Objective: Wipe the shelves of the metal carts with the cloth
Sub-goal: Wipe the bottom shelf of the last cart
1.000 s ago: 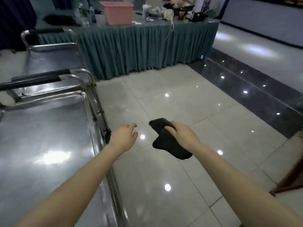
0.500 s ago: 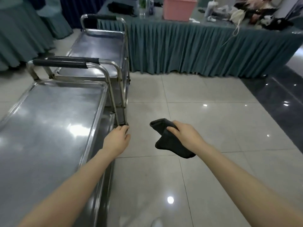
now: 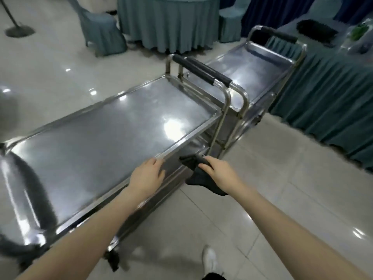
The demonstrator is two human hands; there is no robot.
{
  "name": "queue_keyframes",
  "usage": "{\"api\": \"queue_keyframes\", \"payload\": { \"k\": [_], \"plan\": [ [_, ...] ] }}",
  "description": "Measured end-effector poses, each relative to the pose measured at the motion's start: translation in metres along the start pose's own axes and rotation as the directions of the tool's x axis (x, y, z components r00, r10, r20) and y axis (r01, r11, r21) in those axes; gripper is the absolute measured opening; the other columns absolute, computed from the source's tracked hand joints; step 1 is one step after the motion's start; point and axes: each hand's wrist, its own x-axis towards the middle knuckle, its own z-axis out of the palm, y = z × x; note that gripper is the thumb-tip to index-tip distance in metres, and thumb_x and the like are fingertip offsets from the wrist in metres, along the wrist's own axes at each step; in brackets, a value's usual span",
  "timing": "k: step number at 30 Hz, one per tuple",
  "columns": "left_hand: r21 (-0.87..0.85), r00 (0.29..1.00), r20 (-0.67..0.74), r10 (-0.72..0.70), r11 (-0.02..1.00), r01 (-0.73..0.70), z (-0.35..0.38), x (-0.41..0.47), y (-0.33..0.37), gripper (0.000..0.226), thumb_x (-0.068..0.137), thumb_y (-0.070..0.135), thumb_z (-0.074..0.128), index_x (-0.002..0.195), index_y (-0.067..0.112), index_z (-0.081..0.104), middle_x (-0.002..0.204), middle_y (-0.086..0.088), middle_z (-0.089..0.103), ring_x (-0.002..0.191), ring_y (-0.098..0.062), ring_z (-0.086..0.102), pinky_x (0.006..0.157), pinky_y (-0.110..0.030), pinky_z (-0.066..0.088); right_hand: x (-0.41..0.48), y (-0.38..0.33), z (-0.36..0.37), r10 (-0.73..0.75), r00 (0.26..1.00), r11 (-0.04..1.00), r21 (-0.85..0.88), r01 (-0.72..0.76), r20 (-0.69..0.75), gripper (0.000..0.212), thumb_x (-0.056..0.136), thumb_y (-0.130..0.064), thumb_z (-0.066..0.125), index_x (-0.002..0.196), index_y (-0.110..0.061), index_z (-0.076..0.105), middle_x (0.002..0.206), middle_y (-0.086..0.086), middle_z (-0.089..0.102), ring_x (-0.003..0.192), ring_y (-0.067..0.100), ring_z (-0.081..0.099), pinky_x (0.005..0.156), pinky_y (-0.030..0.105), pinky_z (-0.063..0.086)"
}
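The right grip (image 3: 219, 172), just right of frame centre, pinched a dark cloth (image 3: 196, 179) beside the near metal cart (image 3: 101, 142). The left grip (image 3: 148, 175) rested with relaxed fingers on that cart's top-shelf rim. A second cart (image 3: 252, 73) stood upper right.

No legible text, label, brand, number or sign anywhere. Items on the far table (image 3: 327, 87) too blurred to read.
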Motion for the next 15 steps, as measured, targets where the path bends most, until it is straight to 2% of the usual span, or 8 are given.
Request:
{"api": "queue_keyframes", "payload": {
  "k": [1, 4, 6, 8, 15],
  "plan": [
    [0.007, 0.995, -0.021, -0.098, 0.995, 0.099, 0.000, -0.010, -0.003, 0.038, 0.097, 0.034, 0.046, 0.133, 0.021, 0.050, 0.118, -0.004, 0.060, 0.107, -0.028, 0.058, 0.077, -0.036, 0.047, 0.016, -0.003, 0.004, -0.079, 0.995, 0.997, -0.003, 0.080, 0.061, 0.032, 0.100, -0.045, 0.045, 0.126, -0.027, 0.056, 0.119, 0.002, 0.066, 0.109, 0.026, 0.060, 0.087, 0.041, 0.048],
    [-0.004, 0.971, -0.032, -0.237, 0.971, 0.237, 0.009, -0.040, -0.008, 0.040, 0.097, 0.034, 0.047, 0.133, 0.020, 0.050, 0.121, -0.005, 0.059, 0.107, -0.029, 0.057, 0.081, -0.038, 0.047, 0.041, -0.006, 0.017, -0.187, 0.974, 0.982, -0.001, 0.188, 0.129, 0.033, 0.100, -0.047, 0.044, 0.127, -0.032, 0.054, 0.120, -0.001, 0.066, 0.110, 0.024, 0.060, 0.085, 0.041, 0.049],
    [-0.022, 0.924, -0.051, -0.380, 0.925, 0.379, 0.016, -0.062, -0.013, 0.041, 0.096, 0.035, 0.047, 0.135, 0.022, 0.049, 0.126, -0.002, 0.058, 0.111, -0.027, 0.057, 0.084, -0.038, 0.048, 0.056, -0.010, 0.032, -0.285, 0.936, 0.957, 0.009, 0.289, 0.208, 0.032, 0.099, -0.047, 0.044, 0.126, -0.033, 0.054, 0.118, -0.003, 0.067, 0.108, 0.023, 0.060, 0.083, 0.039, 0.049],
    [-0.016, 0.862, -0.070, -0.502, 0.864, 0.502, 0.025, -0.085, -0.019, 0.040, 0.097, 0.036, 0.046, 0.135, 0.025, 0.047, 0.123, 0.000, 0.057, 0.111, -0.024, 0.056, 0.083, -0.036, 0.048, 0.068, -0.015, 0.050, -0.354, 0.891, 0.931, 0.021, 0.363, 0.284, 0.032, 0.099, -0.046, 0.045, 0.126, -0.032, 0.055, 0.118, -0.003, 0.067, 0.108, 0.022, 0.061, 0.080, 0.037, 0.048],
    [-0.080, 0.678, 0.006, -0.735, 0.675, 0.733, 0.075, -0.161, -0.029, 0.039, 0.098, 0.033, 0.043, 0.136, 0.026, 0.047, 0.127, 0.003, 0.056, 0.117, -0.021, 0.053, 0.084, -0.035, 0.047, 0.062, -0.022, 0.131, -0.370, 0.782, 0.911, 0.031, 0.411, 0.501, 0.030, 0.099, -0.045, 0.046, 0.125, -0.033, 0.055, 0.122, -0.004, 0.065, 0.111, 0.021, 0.059, 0.086, 0.038, 0.048]
  ]
}}
